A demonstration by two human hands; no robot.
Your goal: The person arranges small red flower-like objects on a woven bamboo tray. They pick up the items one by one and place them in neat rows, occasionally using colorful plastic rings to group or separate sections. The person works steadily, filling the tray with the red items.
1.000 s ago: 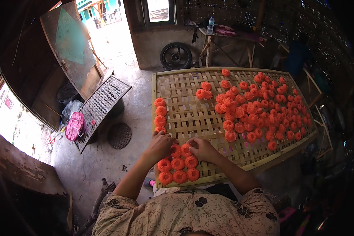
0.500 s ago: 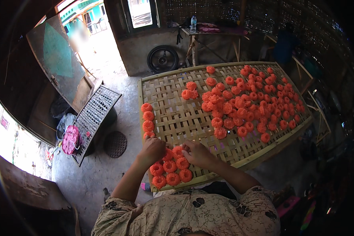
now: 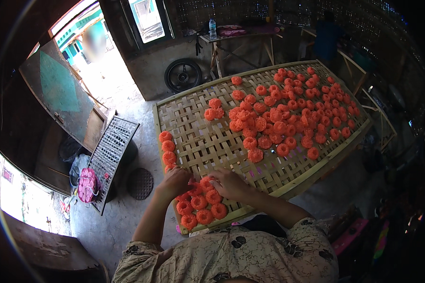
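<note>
Arranging round orange-red frilly cakes (image 3: 200,205) on the woven bamboo tray (image 3: 193,137).
Both hands have slid nearer the tray's near corner: left hand (image 3: 174,181) and right hand (image 3: 229,183) curl lightly over the cluster, whether pinching one I cannot tell.

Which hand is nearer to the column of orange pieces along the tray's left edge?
Left. The left hand sits just below the column of orange pieces, nearly touching the lowest one; the right hand lies farther right.

Rustic workshop: woven bamboo drying tray (image 3: 198,141)
</note>
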